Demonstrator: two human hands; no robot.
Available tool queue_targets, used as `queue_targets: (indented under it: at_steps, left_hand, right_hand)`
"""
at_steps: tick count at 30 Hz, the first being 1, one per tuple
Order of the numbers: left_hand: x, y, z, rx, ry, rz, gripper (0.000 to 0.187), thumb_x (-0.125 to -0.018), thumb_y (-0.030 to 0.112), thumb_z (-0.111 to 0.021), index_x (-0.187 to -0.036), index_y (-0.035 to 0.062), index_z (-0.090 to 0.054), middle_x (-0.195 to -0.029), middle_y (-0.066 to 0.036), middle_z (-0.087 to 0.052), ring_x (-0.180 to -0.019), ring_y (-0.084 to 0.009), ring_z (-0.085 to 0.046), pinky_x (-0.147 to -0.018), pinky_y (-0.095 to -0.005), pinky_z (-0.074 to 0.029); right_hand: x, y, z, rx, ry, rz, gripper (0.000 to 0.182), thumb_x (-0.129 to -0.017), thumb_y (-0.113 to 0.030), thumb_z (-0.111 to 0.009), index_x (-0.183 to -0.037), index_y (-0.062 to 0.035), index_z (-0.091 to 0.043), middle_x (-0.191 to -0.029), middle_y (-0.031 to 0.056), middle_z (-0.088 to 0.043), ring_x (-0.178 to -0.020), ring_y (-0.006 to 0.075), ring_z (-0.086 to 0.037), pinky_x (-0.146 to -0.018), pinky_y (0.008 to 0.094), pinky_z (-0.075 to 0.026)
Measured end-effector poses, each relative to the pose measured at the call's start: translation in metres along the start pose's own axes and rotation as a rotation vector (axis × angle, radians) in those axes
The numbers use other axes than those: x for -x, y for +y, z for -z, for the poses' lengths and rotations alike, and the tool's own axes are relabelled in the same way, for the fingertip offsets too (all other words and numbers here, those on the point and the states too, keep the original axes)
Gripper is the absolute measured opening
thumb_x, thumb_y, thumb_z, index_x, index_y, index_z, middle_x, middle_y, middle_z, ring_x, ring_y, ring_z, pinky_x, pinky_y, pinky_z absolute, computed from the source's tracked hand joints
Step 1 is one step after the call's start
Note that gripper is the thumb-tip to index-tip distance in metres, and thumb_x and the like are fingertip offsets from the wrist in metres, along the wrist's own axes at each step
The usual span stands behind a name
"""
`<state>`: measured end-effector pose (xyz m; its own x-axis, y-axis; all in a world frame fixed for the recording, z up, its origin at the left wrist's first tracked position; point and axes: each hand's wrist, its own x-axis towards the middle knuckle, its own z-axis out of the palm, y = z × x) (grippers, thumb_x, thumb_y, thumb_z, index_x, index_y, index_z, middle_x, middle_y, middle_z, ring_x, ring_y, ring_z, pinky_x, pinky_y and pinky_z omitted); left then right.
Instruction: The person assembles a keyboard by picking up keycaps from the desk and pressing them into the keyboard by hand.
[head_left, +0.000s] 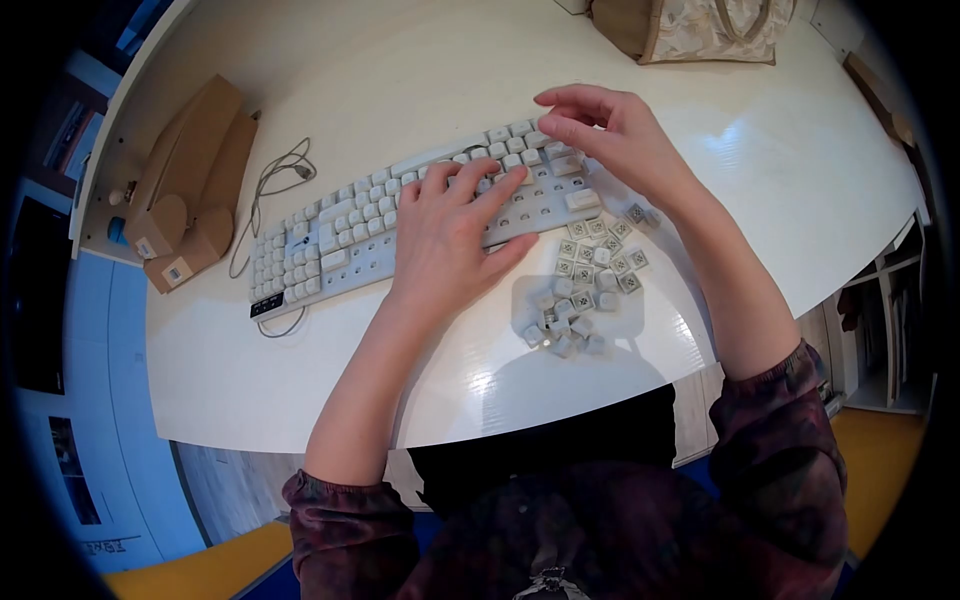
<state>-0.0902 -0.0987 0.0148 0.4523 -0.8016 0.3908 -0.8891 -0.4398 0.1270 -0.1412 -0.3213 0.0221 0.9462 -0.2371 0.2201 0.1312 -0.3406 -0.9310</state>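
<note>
A white keyboard (pixel 333 225) lies slantwise on the desk. Many keycaps are on it, while bare switches (pixel 540 203) show along its near side and right part. My left hand (pixel 450 222) rests on the keyboard with fingers spread, the fingertips over the keys; it hides the part below it. Above the far right corner is my right hand (pixel 618 132), its thumb and index finger apart with nothing visible between them. Loose white keycaps (pixel 583 272) lie in a pile on the desk by the keyboard's near right side, several turned upside down.
Brown cardboard packaging (pixel 195 180) stands at the left of the white desk (pixel 270 390). A cable (pixel 262 190) curls between it and the keyboard. At the back right sits a beige patterned bag (pixel 705 30). Shelves (pixel 885 310) are beyond the desk's right edge.
</note>
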Motion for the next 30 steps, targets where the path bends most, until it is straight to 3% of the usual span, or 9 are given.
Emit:
queue_targets:
  at_steps: [4,10,19,22,30]
  left_hand:
    - [-0.011,0.004,0.003,0.004,0.034,-0.063,0.046,-0.082,0.036,-0.072,-0.118,0.0082,-0.069,-0.121,-0.006,-0.064,-0.113,-0.025,-0.057,-0.1,-0.0426,-0.036]
    - [-0.013,0.015,-0.011,-0.045,0.139,-0.033,0.036,-0.082,0.029,-0.072,-0.108,0.0039,-0.071,-0.114,-0.006,-0.066,-0.108,-0.0255,-0.06,-0.095,-0.0424,-0.04]
    - [-0.006,0.005,-0.017,-0.006,0.209,-0.075,0.033,-0.083,0.022,-0.071,-0.109,0.0029,-0.071,-0.115,-0.007,-0.067,-0.108,-0.0252,-0.062,-0.09,-0.0375,-0.045]
    - [-0.007,0.005,-0.016,-0.045,0.223,-0.104,0.033,-0.083,0.023,-0.072,-0.109,0.0029,-0.071,-0.116,-0.007,-0.067,-0.109,-0.0245,-0.062,-0.089,-0.0376,-0.046]
    - [-0.007,0.006,-0.01,-0.126,0.149,-0.119,0.036,-0.083,0.024,-0.071,-0.112,0.0036,-0.069,-0.117,-0.006,-0.066,-0.11,-0.0234,-0.062,-0.087,-0.0371,-0.047]
  right_hand:
    - [0.001,0.0,-0.001,0.047,-0.057,-0.035,0.029,-0.089,-0.022,-0.072,-0.108,0.0004,-0.073,-0.093,0.0029,-0.071,-0.084,0.0086,-0.06,-0.076,0.0249,-0.05]
    - [0.004,0.004,-0.004,0.233,-0.158,-0.049,0.019,-0.081,-0.015,-0.076,-0.096,-0.0035,-0.075,-0.088,0.0036,-0.071,-0.079,0.0106,-0.061,-0.072,0.0263,-0.05]
    - [0.01,0.011,-0.017,0.505,-0.037,0.232,0.018,-0.077,-0.013,-0.076,-0.094,-0.0076,-0.075,-0.089,0.0057,-0.068,-0.081,0.0221,-0.064,-0.073,0.0331,-0.051]
    - [0.008,0.012,-0.015,0.499,-0.068,0.186,0.02,-0.078,-0.025,-0.073,-0.094,-0.0121,-0.077,-0.094,0.0063,-0.07,-0.09,0.0262,-0.066,-0.077,0.0372,-0.053]
    - [0.006,0.011,-0.013,0.443,-0.099,0.154,0.022,-0.081,-0.024,-0.072,-0.097,-0.0104,-0.077,-0.091,0.0072,-0.072,-0.083,0.0248,-0.068,-0.074,0.0358,-0.053]
